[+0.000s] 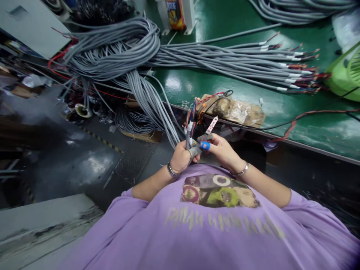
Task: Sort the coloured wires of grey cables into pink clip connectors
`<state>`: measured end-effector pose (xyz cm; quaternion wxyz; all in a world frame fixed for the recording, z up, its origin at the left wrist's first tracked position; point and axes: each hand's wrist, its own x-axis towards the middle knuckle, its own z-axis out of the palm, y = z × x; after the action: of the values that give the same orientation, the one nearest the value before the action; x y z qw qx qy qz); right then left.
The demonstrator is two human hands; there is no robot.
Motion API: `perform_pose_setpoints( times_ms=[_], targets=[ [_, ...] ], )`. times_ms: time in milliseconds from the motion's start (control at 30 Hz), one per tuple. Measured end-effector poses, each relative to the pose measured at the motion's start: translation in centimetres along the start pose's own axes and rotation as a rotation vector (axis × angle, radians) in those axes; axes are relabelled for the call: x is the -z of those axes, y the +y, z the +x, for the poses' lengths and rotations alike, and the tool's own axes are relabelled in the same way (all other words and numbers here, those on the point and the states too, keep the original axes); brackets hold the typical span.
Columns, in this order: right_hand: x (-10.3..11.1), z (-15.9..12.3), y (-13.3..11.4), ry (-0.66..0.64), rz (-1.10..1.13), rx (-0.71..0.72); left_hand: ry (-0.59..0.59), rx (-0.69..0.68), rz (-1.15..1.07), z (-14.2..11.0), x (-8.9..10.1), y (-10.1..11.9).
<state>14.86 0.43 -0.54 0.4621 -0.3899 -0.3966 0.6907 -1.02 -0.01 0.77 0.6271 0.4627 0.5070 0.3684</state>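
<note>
My left hand (181, 157) is closed around the ends of several grey cables (188, 139), held just in front of my body. Stripped ends with coloured wires (191, 114) stick up above that fist, with white wrapping below the bare wires. Close beside it, my right hand (225, 153) is pinched, with blue tape on the thumb and grey covering on a finger. From its fingertips a narrow pale pink strip (212, 125) with dark marks and a hole in its end points upward. What the strip belongs to is hidden by the fingers.
A big coil of grey cable (112, 52) lies on the green bench (174, 84), its stripped ends fanned rightward. A taped wooden block (239, 110) with a thin black lead sits at the bench edge. A green plastic fan-like object (347, 73) stands at right.
</note>
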Motion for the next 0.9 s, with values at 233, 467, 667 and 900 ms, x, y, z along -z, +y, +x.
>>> perform_pose_setpoints(
  times_ms=[233, 467, 667, 900],
  targets=[
    [0.2, 0.1, 0.1, 0.041, 0.072, -0.065, -0.053, 0.007, 0.042, 0.0, 0.1, 0.0],
    [0.2, -0.1, 0.7, 0.081, 0.125, -0.062, -0.037, -0.010, 0.021, 0.0, 0.2, -0.3],
    [0.2, 0.0, 0.1, 0.036, 0.091, -0.085, -0.103, 0.017, 0.095, 0.1, 0.4, -0.2],
    [-0.8, 0.0, 0.3, 0.138, 0.058, -0.050, -0.163, 0.072, 0.148, 0.1, 0.4, -0.2]
  ],
)
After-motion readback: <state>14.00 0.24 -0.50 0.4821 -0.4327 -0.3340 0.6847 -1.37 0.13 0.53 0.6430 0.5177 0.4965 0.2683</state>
